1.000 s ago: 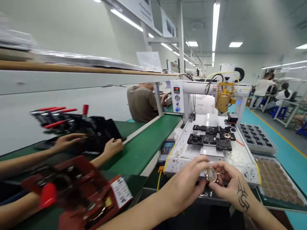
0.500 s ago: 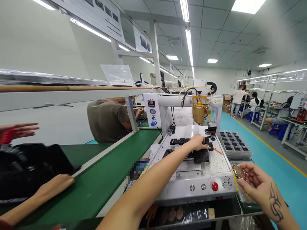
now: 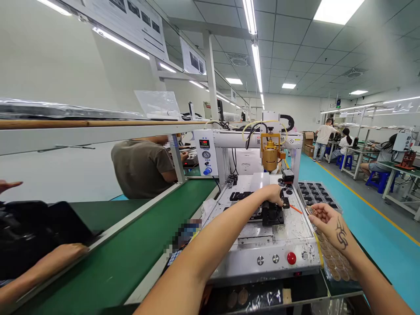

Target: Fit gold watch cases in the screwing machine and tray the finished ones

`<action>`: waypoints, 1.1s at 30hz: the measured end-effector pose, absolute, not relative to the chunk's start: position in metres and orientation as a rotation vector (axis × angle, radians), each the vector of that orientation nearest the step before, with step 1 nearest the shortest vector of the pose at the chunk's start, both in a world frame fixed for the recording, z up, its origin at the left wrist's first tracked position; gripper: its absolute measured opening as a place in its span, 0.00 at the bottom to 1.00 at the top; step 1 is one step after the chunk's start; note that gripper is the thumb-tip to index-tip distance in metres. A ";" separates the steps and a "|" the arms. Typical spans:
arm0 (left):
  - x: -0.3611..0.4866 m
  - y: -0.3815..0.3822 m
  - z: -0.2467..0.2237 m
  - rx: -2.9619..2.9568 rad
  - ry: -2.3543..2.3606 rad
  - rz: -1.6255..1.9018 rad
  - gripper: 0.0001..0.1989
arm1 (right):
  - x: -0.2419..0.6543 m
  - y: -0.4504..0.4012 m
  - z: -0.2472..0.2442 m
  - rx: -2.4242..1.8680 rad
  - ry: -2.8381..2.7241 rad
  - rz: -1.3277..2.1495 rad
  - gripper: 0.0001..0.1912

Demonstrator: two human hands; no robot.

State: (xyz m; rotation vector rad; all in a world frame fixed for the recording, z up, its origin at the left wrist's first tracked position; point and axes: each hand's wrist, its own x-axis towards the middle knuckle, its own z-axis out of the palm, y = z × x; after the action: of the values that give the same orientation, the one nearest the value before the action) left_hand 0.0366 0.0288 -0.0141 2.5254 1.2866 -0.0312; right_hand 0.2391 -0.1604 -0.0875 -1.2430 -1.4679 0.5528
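gold-rimmed round piece (image 3: 311,211), and we've got it pinched in the fingertips of our right hand (image 3: 324,217), just off the right edge of the machine's white bed (image 3: 290,229)! our left hand (image 3: 273,194) reaches across, fingers down at the right end of the black fixture (image 3: 273,215); whether it grips anything there, we cannot tell. an orange stick (image 3: 295,209) lies just right of those fingers. beyond our right hand sits a tray of black parts (image 3: 316,192); nearer us, brown discs (image 3: 335,258) in rows. farther back, the gold-coloured machine head (image 3: 270,156) hangs above the bed. way left, a co-worker's hand (image 3: 71,251) beside the green surface (image 3: 157,236)!
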 end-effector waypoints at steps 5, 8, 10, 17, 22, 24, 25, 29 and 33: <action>-0.001 0.009 0.001 2.444 1.161 0.417 0.14 | 0.224 -0.112 -0.094 -1.238 -1.621 0.527 0.19; -0.023 -0.009 0.009 2.351 1.039 0.672 0.11 | 0.214 -0.068 -0.088 -1.270 -1.769 0.518 0.15; -0.036 -0.026 0.013 2.291 0.959 0.775 0.12 | 0.210 -0.039 -0.083 -1.309 -1.890 0.543 0.13; -0.093 -0.092 0.019 2.210 0.894 0.914 0.12 | 0.211 0.011 -0.076 -1.382 -2.255 0.640 0.15; -0.126 -0.125 0.019 2.220 0.991 0.907 0.14 | 0.214 0.009 -0.070 -1.320 -2.355 0.618 0.15; -0.136 -0.135 0.015 2.213 1.021 0.922 0.15 | 0.215 0.007 -0.069 -1.300 -2.352 0.585 0.17; -0.140 -0.140 0.012 2.207 1.035 0.936 0.15 | 0.216 0.006 -0.070 -1.295 -2.343 0.567 0.18; -0.155 -0.157 0.001 2.201 1.092 0.981 0.14 | 0.213 0.004 -0.078 -1.286 -2.281 0.491 0.21; -0.168 -0.172 -0.008 2.212 1.124 1.000 0.13 | 0.211 0.003 -0.092 -1.309 -2.212 0.396 0.21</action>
State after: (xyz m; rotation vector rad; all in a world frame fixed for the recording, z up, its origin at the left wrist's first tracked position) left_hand -0.1679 -0.1722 -0.0083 2.2125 1.1241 0.9998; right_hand 0.2107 0.0034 -0.0924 -1.3091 -2.2123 0.3956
